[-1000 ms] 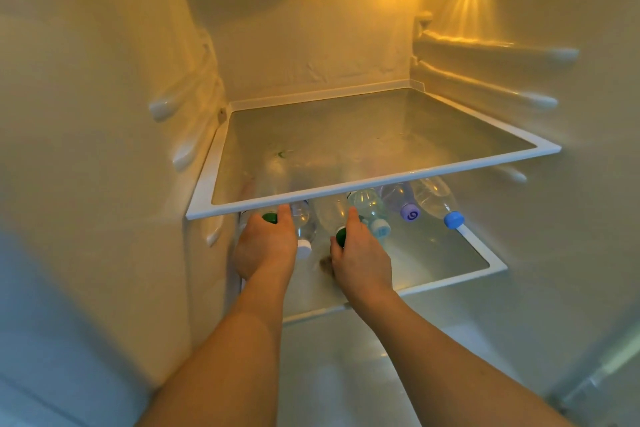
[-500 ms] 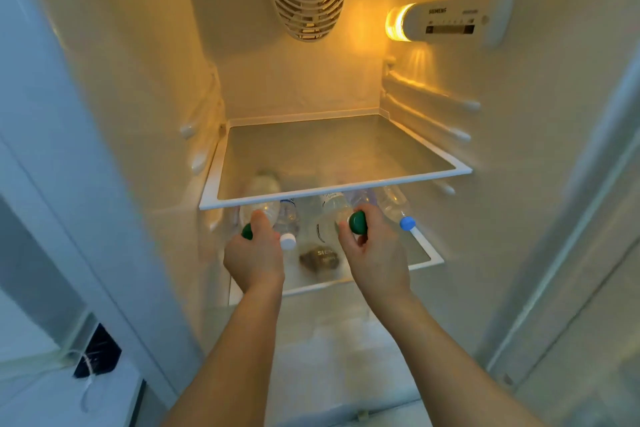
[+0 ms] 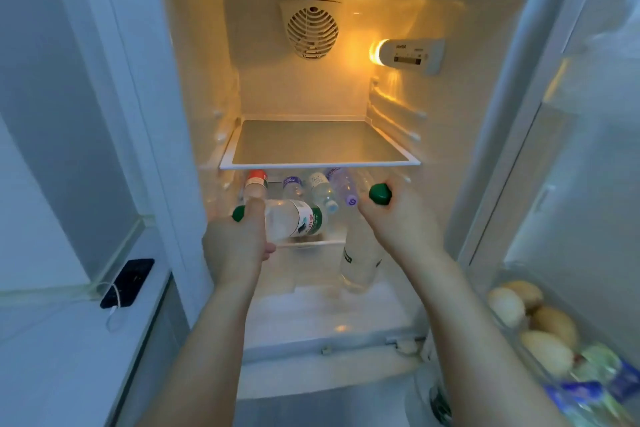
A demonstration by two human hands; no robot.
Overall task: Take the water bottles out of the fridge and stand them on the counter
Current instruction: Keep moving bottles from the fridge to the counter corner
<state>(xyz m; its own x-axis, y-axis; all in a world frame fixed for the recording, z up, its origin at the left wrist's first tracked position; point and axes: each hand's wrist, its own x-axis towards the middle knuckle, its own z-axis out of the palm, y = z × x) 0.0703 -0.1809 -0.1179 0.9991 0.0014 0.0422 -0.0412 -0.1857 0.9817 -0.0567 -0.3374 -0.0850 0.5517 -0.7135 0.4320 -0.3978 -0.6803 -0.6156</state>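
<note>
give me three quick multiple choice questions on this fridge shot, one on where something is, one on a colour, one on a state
1. Where is the phone?
A. on the ledge left of the fridge
B. on the upper shelf
C. in the door bin

2. What colour is the cap on the bottle in the right hand?
A. red
B. green
C. white

3. How is the bottle in the left hand held?
A. upright
B. on its side
C. cap down

Key: 1 A, it lies left of the fridge; 2 B, the cap by the thumb is green; 3 B, it lies level.
</note>
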